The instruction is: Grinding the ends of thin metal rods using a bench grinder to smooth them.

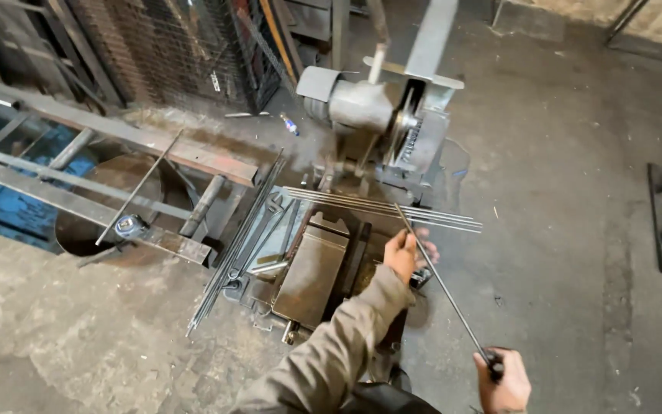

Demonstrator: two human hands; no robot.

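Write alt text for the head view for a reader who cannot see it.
Both hands hold one thin steel rod: the left hand near its far end, the right hand at its near end. Beyond lie a row of cut rods under a chop saw.

One cut-off saw [392, 130], one tape measure [129, 225], one long rod [442, 284] held in two hands — left hand [404, 253], right hand [506, 383] — rod bundles too blurred to count.
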